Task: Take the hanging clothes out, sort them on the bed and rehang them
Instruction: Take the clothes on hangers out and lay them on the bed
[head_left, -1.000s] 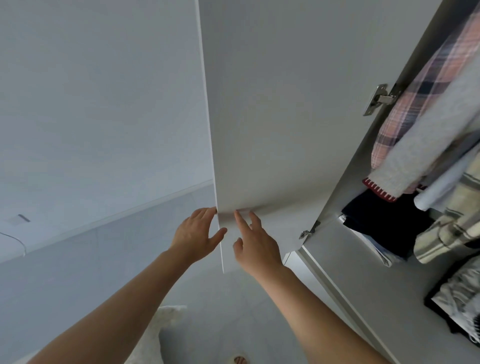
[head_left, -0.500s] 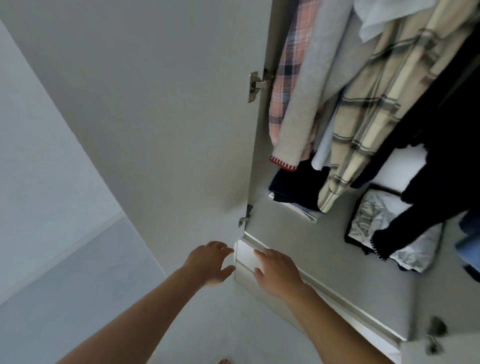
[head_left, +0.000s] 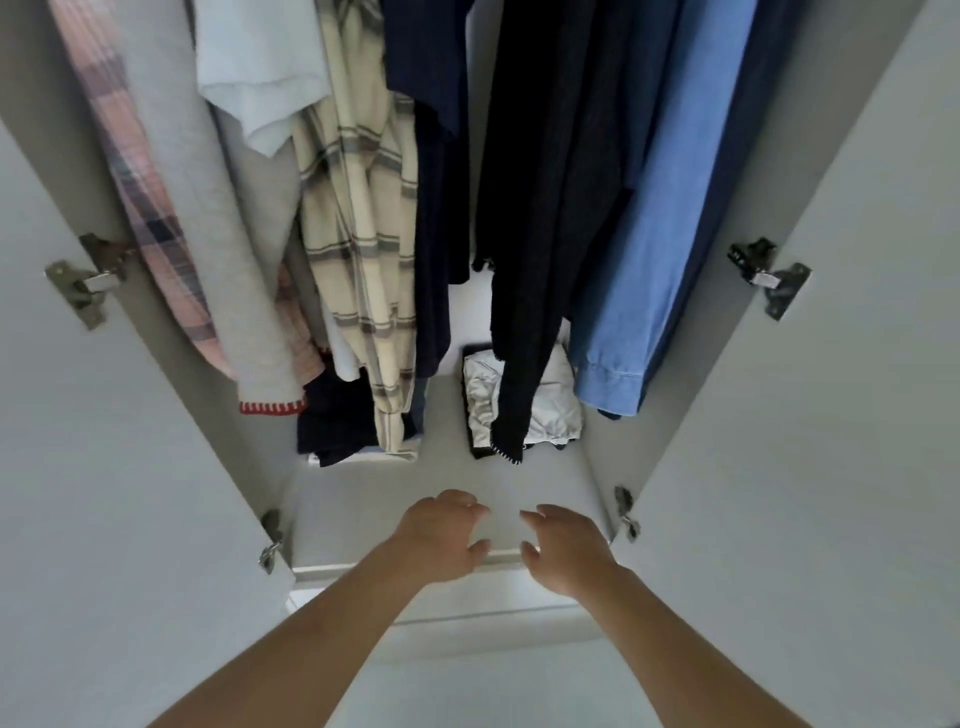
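Note:
An open white wardrobe fills the view, with several garments hanging side by side. From the left hang a pink plaid shirt (head_left: 150, 218), a grey sweater with a red-stitched cuff (head_left: 234, 270), a cream striped shirt (head_left: 363, 249), a navy garment (head_left: 436, 208), a black knit (head_left: 535, 234) and a blue denim shirt (head_left: 654, 249). My left hand (head_left: 441, 540) and my right hand (head_left: 566, 551) hover side by side at the wardrobe's front edge, below the clothes. Both hands have loosely curled, spread fingers and hold nothing.
Both wardrobe doors stand wide, the left door (head_left: 104, 467) and the right door (head_left: 831, 441), with metal hinges on each. Folded dark clothes (head_left: 337, 431) and a folded white item (head_left: 550, 400) lie on the wardrobe floor (head_left: 447, 483). A drawer front (head_left: 467, 597) sits under my hands.
My view has swung right from the left door to face the wardrobe interior. Both hands have left the door edge and moved to the middle of the opening.

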